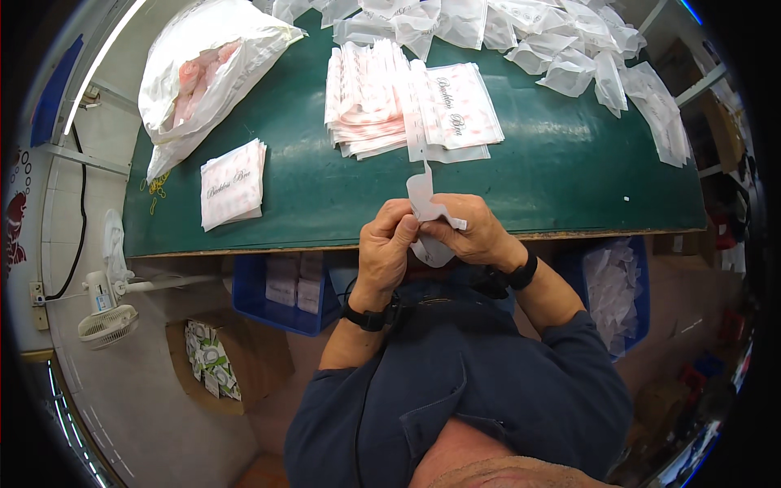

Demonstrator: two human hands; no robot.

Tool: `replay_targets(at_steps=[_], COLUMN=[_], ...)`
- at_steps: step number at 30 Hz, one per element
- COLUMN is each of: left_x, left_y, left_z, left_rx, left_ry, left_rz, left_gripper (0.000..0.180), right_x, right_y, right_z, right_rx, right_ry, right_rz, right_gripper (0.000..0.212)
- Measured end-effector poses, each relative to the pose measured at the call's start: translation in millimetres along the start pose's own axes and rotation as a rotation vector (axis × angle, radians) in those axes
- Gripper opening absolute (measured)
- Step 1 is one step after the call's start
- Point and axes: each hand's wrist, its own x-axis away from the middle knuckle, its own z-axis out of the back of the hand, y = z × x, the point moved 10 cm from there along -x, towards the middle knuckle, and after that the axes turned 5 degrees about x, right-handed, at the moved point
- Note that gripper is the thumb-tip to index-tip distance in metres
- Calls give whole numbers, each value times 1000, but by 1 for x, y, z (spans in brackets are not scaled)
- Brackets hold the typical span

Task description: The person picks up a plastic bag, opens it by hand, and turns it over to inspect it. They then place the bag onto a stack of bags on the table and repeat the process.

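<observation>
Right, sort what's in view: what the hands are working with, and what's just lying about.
In use:
- small white packet, pinched by left hand and right hand
- stack of printed flat bags
- smaller printed stack
- loose filled packets

Lying about:
- big white sack
- desk fan
- blue bins
- yellow rubber bands

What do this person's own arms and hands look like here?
Both hands, left hand and right hand, are bare, without gloves. Each wrist carries a black band, like a watch strap. Dark blue sleeves are pushed up the forearms.
</observation>
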Motion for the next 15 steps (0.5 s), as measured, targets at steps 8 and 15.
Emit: replay_targets(at_steps=[8, 15], left_x=[7, 5], left_y=[11, 15], left_z=[3, 6], left_rx=[-167, -121], left_ry=[186, 226], left_rz=[-115, -146], left_gripper=[14, 13], right_x=[6, 5], right_y=[-3, 25], right_z=[-3, 5], right_rx=[58, -324], right_ry=[-85, -3], right_rz=[-13, -308], right_gripper=[18, 16])
